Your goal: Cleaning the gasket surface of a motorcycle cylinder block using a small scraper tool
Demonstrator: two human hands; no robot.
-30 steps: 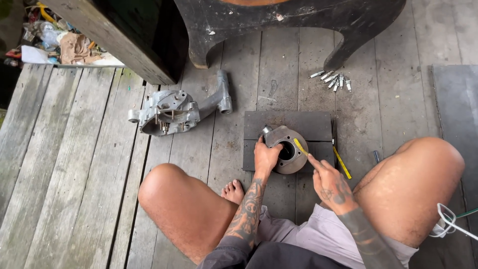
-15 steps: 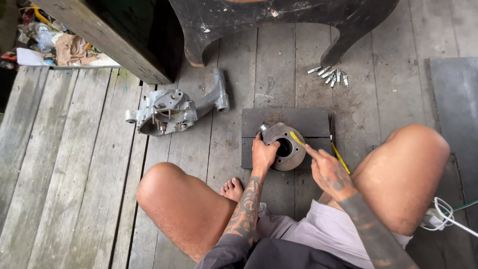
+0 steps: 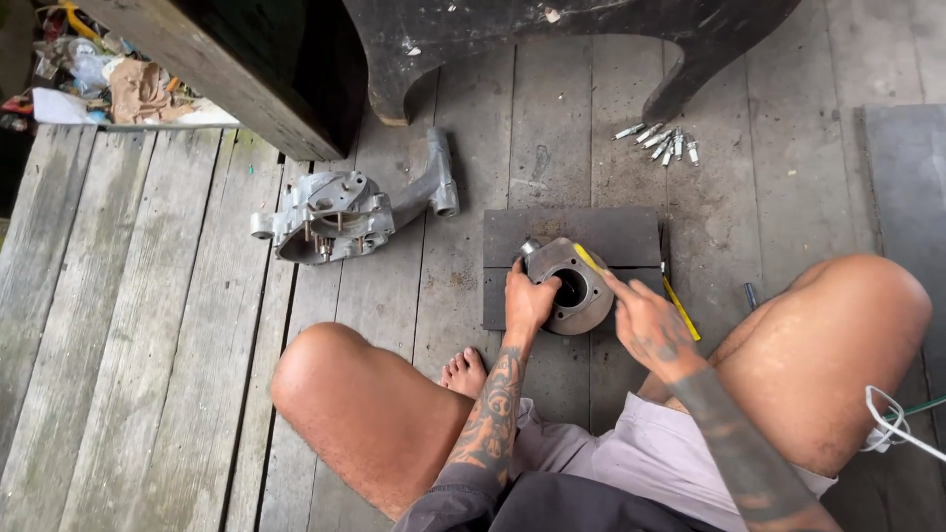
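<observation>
A round grey metal engine part with a dark bore [image 3: 574, 288] lies on a dark flat board [image 3: 581, 232] between my knees. My left hand [image 3: 527, 300] grips the part's left rim and steadies it. My right hand [image 3: 645, 325] holds a thin yellow-tipped tool [image 3: 589, 258] with its tip against the part's upper right edge. A second yellow-handled tool [image 3: 682, 308] lies on the board just right of my right hand.
A grey metal engine casing with an arm [image 3: 340, 212] lies on the wooden deck to the left. Several small bolts [image 3: 658, 141] sit at the far right by a dark curved leg [image 3: 690, 84]. My bare knees flank the board. A white cable [image 3: 897, 424] hangs by my right knee.
The view has shifted slightly. My right hand has edged closer to the metal part; my left hand keeps its grip on the rim.
</observation>
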